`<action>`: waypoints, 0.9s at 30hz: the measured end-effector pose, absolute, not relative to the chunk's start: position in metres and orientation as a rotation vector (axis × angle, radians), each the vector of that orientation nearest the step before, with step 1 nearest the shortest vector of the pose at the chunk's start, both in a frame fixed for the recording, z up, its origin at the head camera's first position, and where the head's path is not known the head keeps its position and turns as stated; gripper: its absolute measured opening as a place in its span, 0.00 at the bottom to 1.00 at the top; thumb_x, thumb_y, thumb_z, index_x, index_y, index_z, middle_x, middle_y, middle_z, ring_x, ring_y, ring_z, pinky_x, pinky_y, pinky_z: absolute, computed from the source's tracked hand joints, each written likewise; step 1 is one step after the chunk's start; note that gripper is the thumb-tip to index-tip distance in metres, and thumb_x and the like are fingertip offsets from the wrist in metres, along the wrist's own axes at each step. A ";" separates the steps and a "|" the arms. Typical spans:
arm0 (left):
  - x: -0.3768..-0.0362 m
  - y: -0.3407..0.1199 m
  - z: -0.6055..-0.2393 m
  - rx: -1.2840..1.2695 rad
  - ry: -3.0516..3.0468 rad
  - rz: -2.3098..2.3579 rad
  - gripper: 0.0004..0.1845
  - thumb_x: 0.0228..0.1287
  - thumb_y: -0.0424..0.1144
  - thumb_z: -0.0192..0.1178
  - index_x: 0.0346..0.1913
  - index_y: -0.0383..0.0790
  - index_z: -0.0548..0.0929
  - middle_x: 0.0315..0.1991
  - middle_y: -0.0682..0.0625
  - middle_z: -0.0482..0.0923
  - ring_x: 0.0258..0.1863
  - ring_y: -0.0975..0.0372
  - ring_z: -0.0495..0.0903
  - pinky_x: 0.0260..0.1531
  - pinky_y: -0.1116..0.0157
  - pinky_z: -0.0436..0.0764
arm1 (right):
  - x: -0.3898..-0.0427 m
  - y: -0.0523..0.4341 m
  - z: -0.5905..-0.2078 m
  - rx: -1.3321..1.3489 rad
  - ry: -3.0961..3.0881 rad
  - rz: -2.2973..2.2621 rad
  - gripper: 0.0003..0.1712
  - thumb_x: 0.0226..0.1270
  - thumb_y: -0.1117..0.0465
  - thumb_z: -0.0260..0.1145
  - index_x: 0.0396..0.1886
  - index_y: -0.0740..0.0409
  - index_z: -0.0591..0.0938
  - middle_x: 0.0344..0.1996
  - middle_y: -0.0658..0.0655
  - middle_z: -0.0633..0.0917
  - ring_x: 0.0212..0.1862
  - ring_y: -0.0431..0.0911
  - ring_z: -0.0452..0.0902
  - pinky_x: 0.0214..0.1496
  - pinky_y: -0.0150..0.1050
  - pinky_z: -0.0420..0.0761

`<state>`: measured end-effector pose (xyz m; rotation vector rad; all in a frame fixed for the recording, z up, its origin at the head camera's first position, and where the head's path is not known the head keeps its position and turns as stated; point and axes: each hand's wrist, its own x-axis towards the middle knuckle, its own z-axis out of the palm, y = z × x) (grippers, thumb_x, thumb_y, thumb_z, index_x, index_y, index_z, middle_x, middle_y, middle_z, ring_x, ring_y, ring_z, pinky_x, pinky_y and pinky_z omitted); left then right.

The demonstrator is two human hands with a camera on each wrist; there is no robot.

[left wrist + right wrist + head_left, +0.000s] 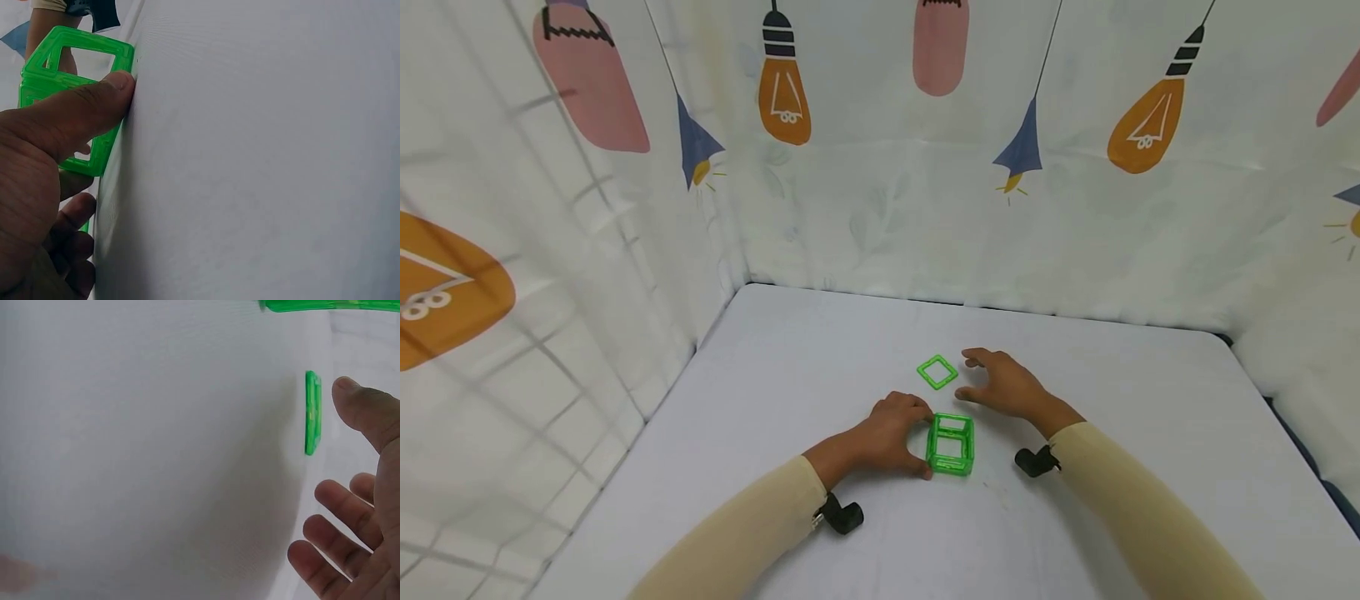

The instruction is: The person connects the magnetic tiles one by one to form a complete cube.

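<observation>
A cube of green open square magnetic tiles [952, 433] stands on the white table. My left hand [887, 433] holds it from the left, thumb at the near corner and forefinger at the far corner. In the left wrist view the thumb lies across the cube [123, 59], with the other fingers below it. Just beyond the cube, one loose green square tile [928, 379] lies flat. To the right of that tile hovers my right hand [1006, 387], fingers spread and nothing between them. The right wrist view shows the loose tile [312, 412] edge-on near the thumb.
The white table [820, 342] reaches back to a white curtain [880, 225] printed with lamps and bulbs. More curtain [572, 250] hangs along the left side. A small black device [844, 517] is strapped at the left wrist, another [1036, 461] at the right.
</observation>
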<state>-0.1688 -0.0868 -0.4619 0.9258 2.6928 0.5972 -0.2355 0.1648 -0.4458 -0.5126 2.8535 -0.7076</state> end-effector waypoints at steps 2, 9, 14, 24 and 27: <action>-0.169 -0.088 -0.462 0.925 2.690 0.607 0.40 0.50 0.59 0.79 0.64 0.46 0.79 0.66 0.54 0.71 0.70 0.56 0.62 0.71 0.55 0.62 | -0.238 0.162 -0.448 -0.476 2.860 -0.700 0.47 0.61 0.41 0.77 0.75 0.54 0.70 0.61 0.57 0.82 0.67 0.56 0.72 0.64 0.58 0.74; -0.169 -0.093 -0.464 0.927 2.684 0.628 0.40 0.51 0.58 0.79 0.64 0.45 0.79 0.67 0.53 0.69 0.71 0.55 0.60 0.71 0.57 0.63 | -0.246 0.154 -0.456 -0.412 2.904 -0.619 0.49 0.60 0.37 0.75 0.74 0.56 0.70 0.59 0.57 0.83 0.65 0.57 0.73 0.62 0.57 0.76; -0.168 -0.095 -0.465 0.933 2.673 0.649 0.40 0.52 0.58 0.78 0.66 0.43 0.78 0.68 0.52 0.68 0.72 0.56 0.59 0.72 0.58 0.62 | -0.249 0.147 -0.457 -0.401 2.927 -0.590 0.52 0.57 0.34 0.76 0.74 0.55 0.70 0.55 0.55 0.84 0.61 0.55 0.76 0.57 0.55 0.79; -0.166 -0.095 -0.461 0.932 2.668 0.656 0.39 0.53 0.56 0.78 0.65 0.43 0.78 0.68 0.53 0.68 0.71 0.57 0.59 0.72 0.59 0.62 | -0.251 0.130 -0.458 -0.357 2.950 -0.547 0.58 0.47 0.28 0.78 0.74 0.54 0.72 0.48 0.52 0.84 0.54 0.51 0.76 0.47 0.51 0.81; -0.165 -0.095 -0.461 0.931 2.670 0.654 0.39 0.53 0.56 0.78 0.66 0.44 0.78 0.68 0.53 0.68 0.72 0.57 0.59 0.72 0.59 0.61 | -0.253 0.126 -0.459 -0.352 2.968 -0.524 0.58 0.48 0.29 0.78 0.74 0.54 0.72 0.45 0.51 0.84 0.51 0.50 0.75 0.44 0.49 0.80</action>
